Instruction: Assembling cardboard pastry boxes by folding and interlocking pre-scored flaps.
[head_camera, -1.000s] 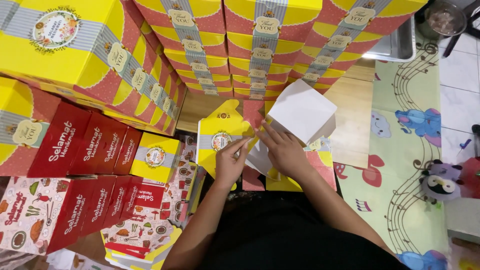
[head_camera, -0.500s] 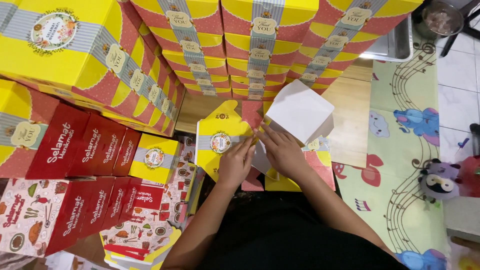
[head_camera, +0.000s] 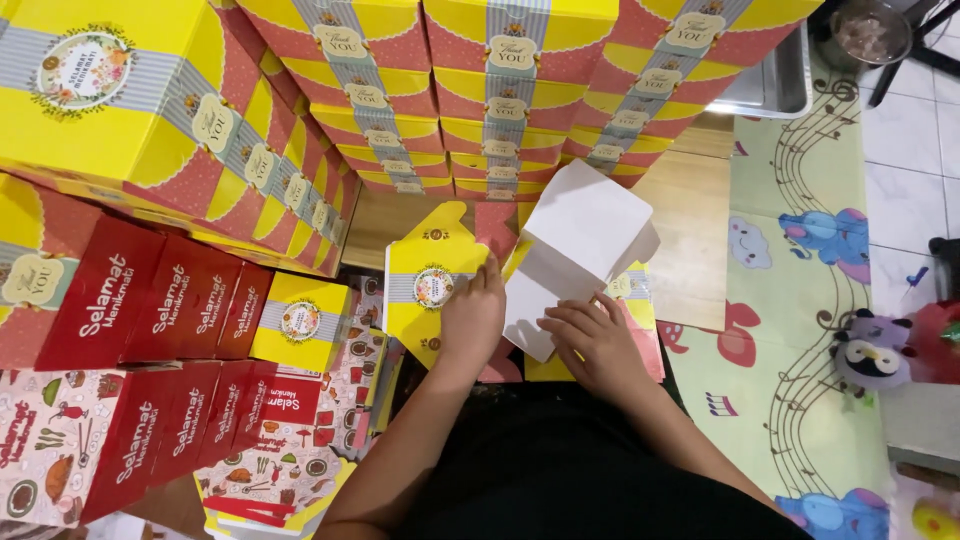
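The left hand (head_camera: 472, 318) presses flat, fingers together, on the yellow panel of a half-folded cardboard box (head_camera: 432, 285) while the right hand (head_camera: 594, 342) lies with fingers spread on its raised white flap (head_camera: 580, 240), in front of stacked yellow-and-red boxes (head_camera: 500, 90) on the wooden floor (head_camera: 690, 230).

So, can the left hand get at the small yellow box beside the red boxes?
Probably yes. The left hand rests on the half-folded box, and the small yellow box sits nearby on its left with nothing between them.
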